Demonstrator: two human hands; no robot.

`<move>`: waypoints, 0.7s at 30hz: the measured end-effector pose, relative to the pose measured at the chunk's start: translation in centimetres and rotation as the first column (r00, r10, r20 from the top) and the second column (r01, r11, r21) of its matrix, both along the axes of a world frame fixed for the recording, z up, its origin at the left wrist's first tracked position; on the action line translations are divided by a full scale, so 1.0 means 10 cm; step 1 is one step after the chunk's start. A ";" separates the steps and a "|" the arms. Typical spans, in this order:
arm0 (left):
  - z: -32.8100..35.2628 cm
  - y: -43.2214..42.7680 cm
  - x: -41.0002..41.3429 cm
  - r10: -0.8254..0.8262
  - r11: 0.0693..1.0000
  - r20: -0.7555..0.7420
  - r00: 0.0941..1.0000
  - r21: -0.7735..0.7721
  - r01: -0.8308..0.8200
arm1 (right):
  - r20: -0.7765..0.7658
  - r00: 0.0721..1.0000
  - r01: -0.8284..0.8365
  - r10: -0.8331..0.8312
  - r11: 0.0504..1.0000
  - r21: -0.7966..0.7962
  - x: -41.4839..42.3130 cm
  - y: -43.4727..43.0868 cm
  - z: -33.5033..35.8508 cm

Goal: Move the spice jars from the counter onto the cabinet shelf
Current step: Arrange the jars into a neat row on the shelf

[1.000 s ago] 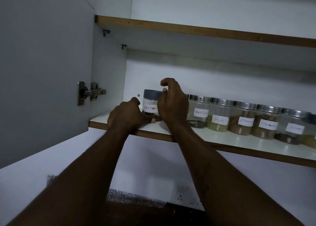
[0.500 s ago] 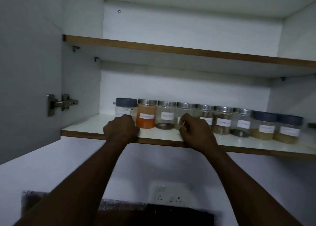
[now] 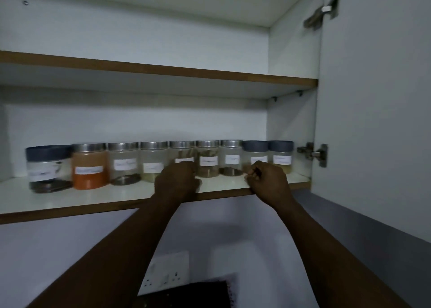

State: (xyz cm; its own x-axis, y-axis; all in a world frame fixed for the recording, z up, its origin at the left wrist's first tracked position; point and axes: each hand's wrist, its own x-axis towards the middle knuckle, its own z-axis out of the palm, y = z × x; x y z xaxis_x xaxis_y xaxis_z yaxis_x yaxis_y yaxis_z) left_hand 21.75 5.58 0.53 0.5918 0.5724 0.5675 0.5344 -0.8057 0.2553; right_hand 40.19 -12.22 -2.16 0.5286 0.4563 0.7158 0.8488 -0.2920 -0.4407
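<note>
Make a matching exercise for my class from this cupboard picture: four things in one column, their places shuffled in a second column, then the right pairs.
Things
1. Clear jar of orange powder with silver lid
2. Lower metal door hinge
3. White wall socket
4. Clear jar with blue-grey lid and dark contents

Places
A. Below the white lower shelf
B. Far left on that shelf
C. Beyond the shelf's right end
D. Second from the left on that shelf

Pairs: 1-D, 2-C, 3-A, 4-B
</note>
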 end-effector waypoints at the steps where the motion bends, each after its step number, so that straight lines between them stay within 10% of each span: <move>1: 0.00 -0.07 0.16 -0.033 0.999 -0.016 0.999 0.012 0.034 | -0.003 1.000 0.021 -0.021 1.000 0.006 0.09 -0.08 0.00; 21: 0.01 -1.08 1.87 -0.335 0.918 -0.079 0.939 0.195 0.344 | 0.026 0.989 0.143 -0.145 0.988 0.064 0.74 -0.31 0.03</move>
